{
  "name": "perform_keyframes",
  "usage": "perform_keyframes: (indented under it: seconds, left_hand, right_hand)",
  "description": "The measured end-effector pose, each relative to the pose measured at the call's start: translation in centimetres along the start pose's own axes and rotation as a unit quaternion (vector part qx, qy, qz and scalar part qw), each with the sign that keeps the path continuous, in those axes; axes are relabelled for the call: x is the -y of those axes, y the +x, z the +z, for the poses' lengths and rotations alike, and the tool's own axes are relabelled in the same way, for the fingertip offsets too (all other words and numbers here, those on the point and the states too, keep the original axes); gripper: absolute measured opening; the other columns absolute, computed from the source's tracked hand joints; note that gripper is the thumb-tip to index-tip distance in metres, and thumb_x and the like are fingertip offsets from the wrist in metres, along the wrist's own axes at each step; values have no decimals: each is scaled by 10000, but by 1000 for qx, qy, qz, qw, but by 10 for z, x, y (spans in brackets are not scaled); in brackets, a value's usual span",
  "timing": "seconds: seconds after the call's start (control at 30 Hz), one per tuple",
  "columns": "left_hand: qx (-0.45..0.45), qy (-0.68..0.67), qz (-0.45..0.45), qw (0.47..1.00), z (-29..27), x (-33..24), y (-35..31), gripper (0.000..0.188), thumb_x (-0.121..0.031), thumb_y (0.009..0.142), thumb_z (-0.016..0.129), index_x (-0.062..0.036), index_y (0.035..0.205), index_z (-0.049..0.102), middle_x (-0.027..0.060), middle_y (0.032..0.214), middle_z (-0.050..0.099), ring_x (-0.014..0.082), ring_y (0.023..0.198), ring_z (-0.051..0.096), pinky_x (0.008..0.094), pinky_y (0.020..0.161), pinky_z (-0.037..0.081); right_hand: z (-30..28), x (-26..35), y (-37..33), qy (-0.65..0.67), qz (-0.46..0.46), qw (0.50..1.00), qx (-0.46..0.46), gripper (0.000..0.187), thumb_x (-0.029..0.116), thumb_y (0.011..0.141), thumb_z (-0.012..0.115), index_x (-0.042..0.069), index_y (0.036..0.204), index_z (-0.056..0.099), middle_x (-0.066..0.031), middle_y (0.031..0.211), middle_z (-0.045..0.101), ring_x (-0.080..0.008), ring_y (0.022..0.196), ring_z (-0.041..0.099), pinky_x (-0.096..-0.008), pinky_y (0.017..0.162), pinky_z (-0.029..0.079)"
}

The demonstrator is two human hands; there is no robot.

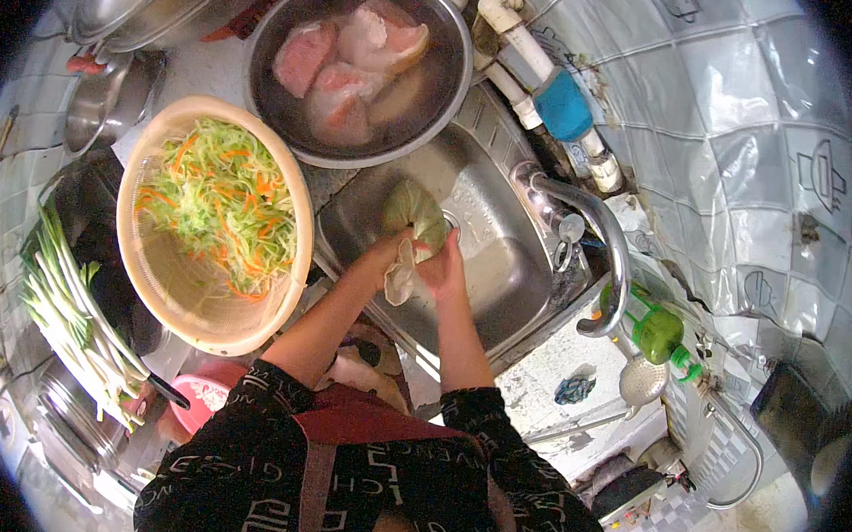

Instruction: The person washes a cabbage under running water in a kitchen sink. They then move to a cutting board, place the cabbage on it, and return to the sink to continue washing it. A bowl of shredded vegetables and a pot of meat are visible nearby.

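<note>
Over the metal sink (514,262) my left hand (400,251) and my right hand (442,267) are close together, both closed on a rounded, bulging pale-green bundle (414,213). It looks like a thin cloth bag with something green inside, though the contents cannot be made out. A loose whitish cloth end (400,280) hangs between my wrists. To the left stands a peach-coloured plastic basket (130,224) with shredded green and orange vegetables (221,195).
Beyond the sink sits a steel basin (454,82) holding large raw meat pieces (351,61) in liquid. A curved tap (615,241) rises at the right, near a green bottle (656,334) and a perforated ladle (643,384). Spring onions (81,318) lie far left.
</note>
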State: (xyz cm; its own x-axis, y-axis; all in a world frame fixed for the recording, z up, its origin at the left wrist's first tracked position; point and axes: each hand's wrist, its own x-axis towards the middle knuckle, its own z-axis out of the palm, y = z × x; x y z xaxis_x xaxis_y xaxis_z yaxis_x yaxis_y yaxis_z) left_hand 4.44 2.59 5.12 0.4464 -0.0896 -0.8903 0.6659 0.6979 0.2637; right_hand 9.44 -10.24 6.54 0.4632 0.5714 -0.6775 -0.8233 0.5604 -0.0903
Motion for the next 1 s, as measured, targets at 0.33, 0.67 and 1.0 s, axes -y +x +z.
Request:
perform_keyframes:
  seconds: [0.33, 0.67, 1.0]
  left_hand:
    - [-151, 602, 244, 745, -11, 25, -7, 387, -297, 947, 510, 77, 1004, 592, 316, 942, 624, 467, 841, 625, 507, 736, 513]
    - [-112, 395, 6, 912, -29, 20, 21, 359, -233, 862, 635, 42, 1092, 648, 266, 1080, 658, 313, 1011, 651, 402, 863, 493]
    - [-221, 276, 52, 934, -59, 48, 82, 305, -153, 863, 619, 99, 1035, 628, 262, 1043, 654, 306, 943, 656, 416, 782, 504]
  right_hand:
    - [-5, -34, -9, -530, -212, 757, -318, 756, 403, 782, 768, -10, 1313, 425, -241, 1275, 519, -358, 1177, 525, -445, 948, 454]
    - [-3, -15, 19, -883, -262, 336, -196, 452, 308, 956, 506, -49, 1234, 483, -281, 1230, 499, -449, 1094, 524, -529, 958, 404]
    - [31, -51, 65, -911, -205, 241, -264, 227, 202, 941, 491, 7, 1054, 520, -153, 1035, 590, -346, 1014, 580, -452, 853, 478]
